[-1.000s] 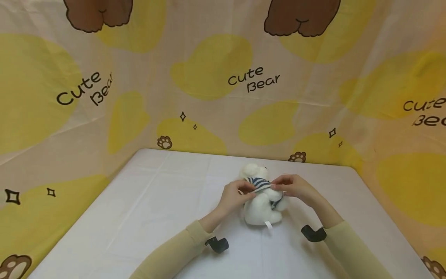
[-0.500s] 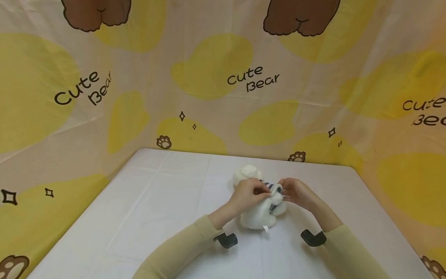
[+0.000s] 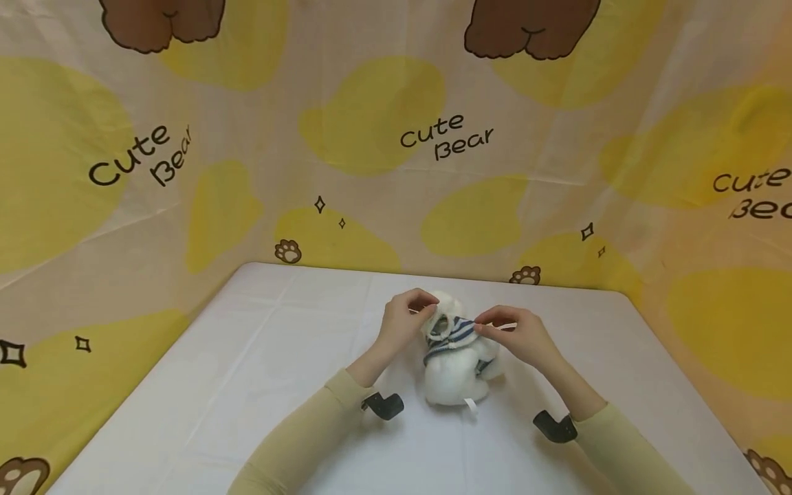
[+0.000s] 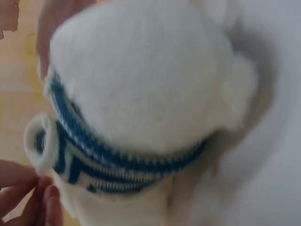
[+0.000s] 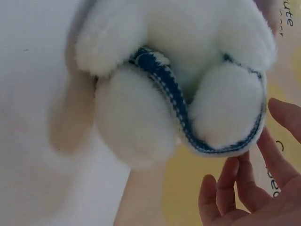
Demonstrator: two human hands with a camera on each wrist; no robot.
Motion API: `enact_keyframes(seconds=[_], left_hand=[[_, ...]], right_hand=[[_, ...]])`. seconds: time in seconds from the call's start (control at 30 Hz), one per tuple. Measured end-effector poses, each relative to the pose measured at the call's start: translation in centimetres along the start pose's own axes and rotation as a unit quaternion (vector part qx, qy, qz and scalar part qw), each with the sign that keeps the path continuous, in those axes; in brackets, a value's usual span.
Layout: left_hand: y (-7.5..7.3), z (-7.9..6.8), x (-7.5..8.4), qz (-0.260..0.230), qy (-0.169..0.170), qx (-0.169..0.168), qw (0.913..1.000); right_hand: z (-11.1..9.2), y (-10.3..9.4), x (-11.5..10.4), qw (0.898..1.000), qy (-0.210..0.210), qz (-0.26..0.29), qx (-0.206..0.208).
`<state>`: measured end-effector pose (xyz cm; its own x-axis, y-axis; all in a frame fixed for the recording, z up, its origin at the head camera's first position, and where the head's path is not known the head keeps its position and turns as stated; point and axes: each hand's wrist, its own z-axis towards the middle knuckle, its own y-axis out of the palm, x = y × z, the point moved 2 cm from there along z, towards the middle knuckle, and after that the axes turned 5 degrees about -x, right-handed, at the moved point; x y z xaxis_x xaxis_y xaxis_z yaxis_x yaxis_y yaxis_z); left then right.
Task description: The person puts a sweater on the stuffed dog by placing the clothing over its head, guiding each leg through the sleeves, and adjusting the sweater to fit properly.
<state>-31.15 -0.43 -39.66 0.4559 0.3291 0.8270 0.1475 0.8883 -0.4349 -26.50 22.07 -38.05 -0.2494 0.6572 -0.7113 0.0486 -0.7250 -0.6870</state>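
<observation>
A white plush toy (image 3: 448, 378) sits on the table, its back towards me. It has a blue-and-white striped knit doll sweater (image 3: 463, 331) around its neck and upper body, with a white-rimmed round opening (image 4: 41, 143) sticking out. My left hand (image 3: 399, 320) is beside the toy's head, its thumb and fingers pinching the sweater near that opening. At the right, my right hand (image 3: 520, 333) pinches the sweater's edge between thumb and fingers. In the right wrist view, a blue knit edge (image 5: 176, 103) runs across the toy's limbs, with my right fingers (image 5: 244, 183) at it.
The white table (image 3: 297, 357) meets a yellow-and-cream printed cloth backdrop (image 3: 371, 206) at its back and sides. A white tag (image 3: 472, 407) hangs from the toy's bottom. Black camera mounts (image 3: 385, 405) stick out from both wrists.
My left hand first moves right across the toy's back, then goes up and left to its head. The sweater now spreads across the back with its round opening showing. My right hand shifts slightly.
</observation>
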Motion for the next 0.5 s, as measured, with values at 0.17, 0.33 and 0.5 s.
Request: enact_keyframes(seconds=[0.17, 0.33, 0.5], left_hand=[[0.2, 0.6, -0.8, 0.063, -0.044, -0.087, 0.9932], [0.9, 0.7, -1.1, 0.073, -0.061, -0.106, 0.9898], [1.5, 1.0, -1.1, 0.088, -0.062, -0.113, 0.9878]], right_hand=[[-0.2, 0.2, -0.3, 0.999, 0.020, -0.039, -0.024], [-0.3, 0.2, -0.2, 0.997, 0.054, -0.032, -0.046], [-0.1, 0.3, 0.1, 0.997, 0.029, -0.021, -0.064]])
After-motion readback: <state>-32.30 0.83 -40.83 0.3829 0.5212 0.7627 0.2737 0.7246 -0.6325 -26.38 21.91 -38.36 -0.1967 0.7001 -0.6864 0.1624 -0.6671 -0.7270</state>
